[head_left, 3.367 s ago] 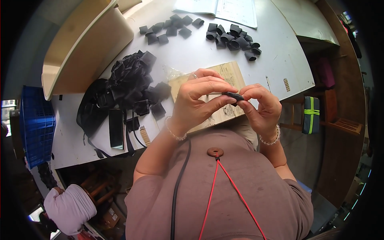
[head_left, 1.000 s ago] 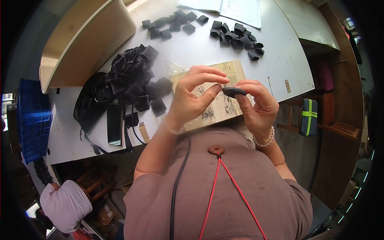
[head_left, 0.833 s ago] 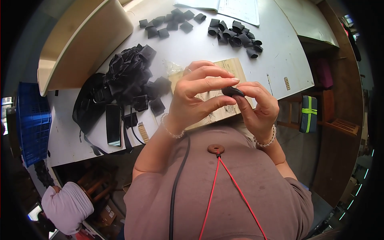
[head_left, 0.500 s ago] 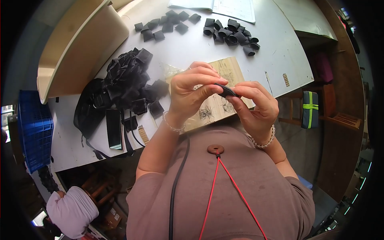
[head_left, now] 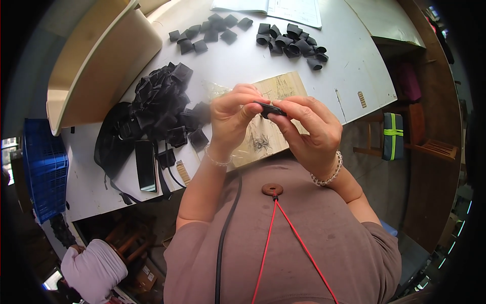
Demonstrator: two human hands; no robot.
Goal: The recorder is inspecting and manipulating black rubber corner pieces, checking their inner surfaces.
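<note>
Between my two hands is a small black fabric piece [head_left: 269,109], folded and seen nearly edge-on. My left hand [head_left: 232,115] pinches its left end between thumb and fingers. The thumb and forefinger of my right hand [head_left: 310,121] grip its right end. Both hands are raised over a pale wooden board [head_left: 268,138] with dark scribbled marks. To their left lies a large heap of similar black fabric pieces [head_left: 164,99]. Farther off are a group of flat black pieces [head_left: 211,34] and a group of opened, loop-shaped black pieces [head_left: 293,41].
A phone [head_left: 146,166] and a black bag [head_left: 114,139] lie at the table's left. A beige bin [head_left: 101,66] leans at the far left, above a blue crate [head_left: 45,169]. Papers [head_left: 294,11] lie at the back. Another person's light sleeve [head_left: 93,268] shows lower left.
Both hands have drawn closer together, the right one shifting left with its end of the fabric piece. The piece now lies flatter between my fingers.
</note>
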